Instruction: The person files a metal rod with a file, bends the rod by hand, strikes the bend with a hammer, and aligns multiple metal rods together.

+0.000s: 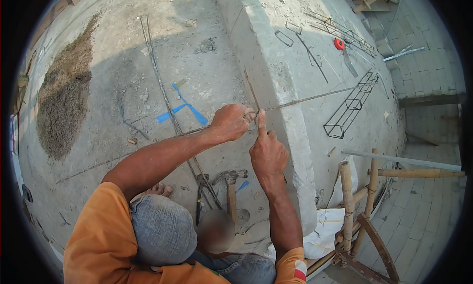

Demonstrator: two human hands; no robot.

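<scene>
Steel rod [315, 98] crosses the ledge, left hand [231, 122] clenched on it

And look at this grip: the left hand is closed around the long rod just beside the concrete ledge [287, 97], while the right hand [269, 153] comes in from below, index finger straight, its tip at the spot where a thin rusty rod [251, 88] meets the long one. Whether the curled fingers underneath hold anything, I cannot tell.

One end runs low over the concrete floor [113, 131], the other reaches across the ledge to the wire cage [352, 105]. With that much length on both sides, it probably wants to swing, so a firm fist close to the meeting point looks like good technique. A light fingertip should do for guiding, best clear of any sharp end.

Near the knees, a hammer [231, 195] and pliers [198, 205] lie within reach.

Any lettering? None readable: the red tape measure [339, 44] is too small, the white sack [327, 224] shows no clear print, and the sleeve [290, 264] carries just a red-and-white patch.
</scene>
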